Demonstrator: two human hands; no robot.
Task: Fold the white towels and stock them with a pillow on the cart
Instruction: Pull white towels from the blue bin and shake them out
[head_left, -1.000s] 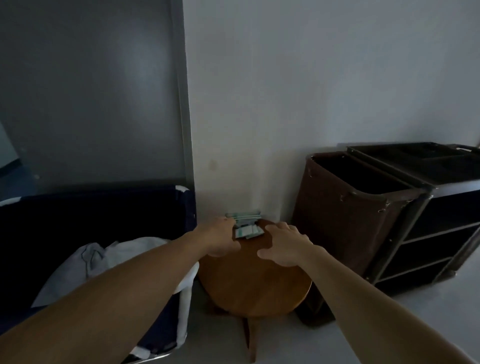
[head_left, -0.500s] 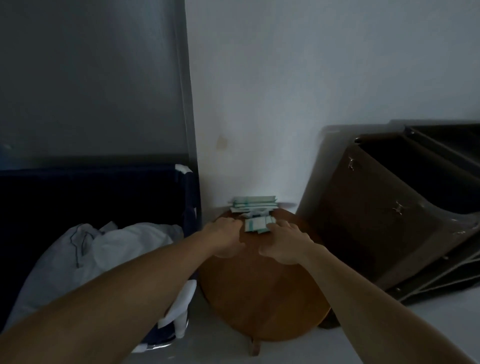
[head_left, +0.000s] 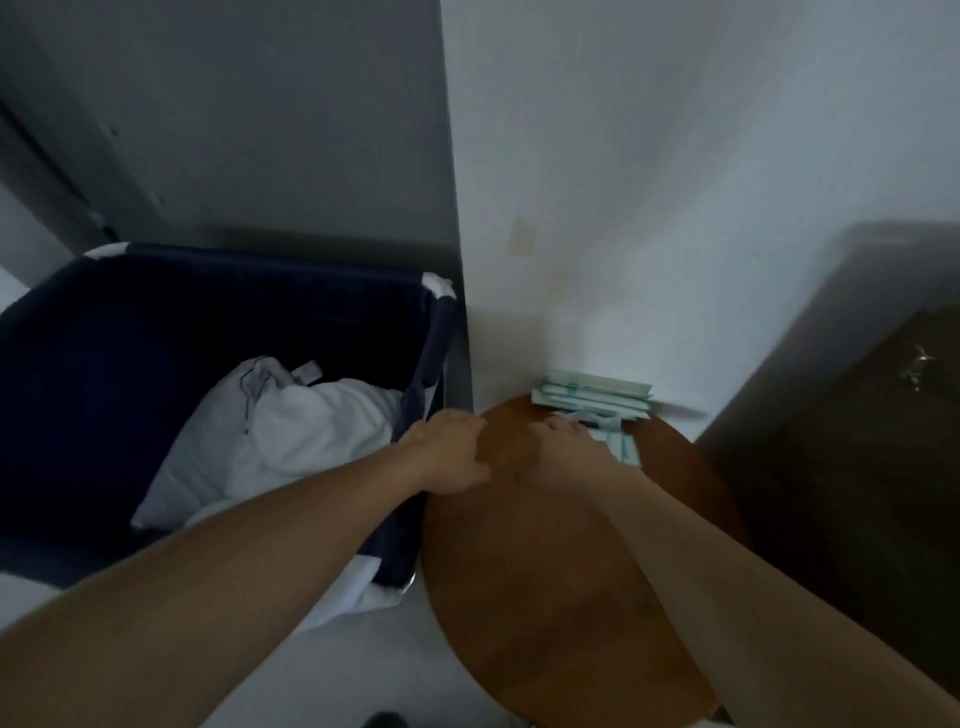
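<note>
Evidently both hands are hovering at the round worktop: the left hand loosely curled and empty, the right hand apparently touching packets. White towels are lying in the navy hamper alongside; clearing the packets aside first should free folding room.

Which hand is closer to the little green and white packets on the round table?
Right. The right hand lies beside the packets, seemingly touching the nearest ones; the left hand is farther left, at the table edge.
</note>
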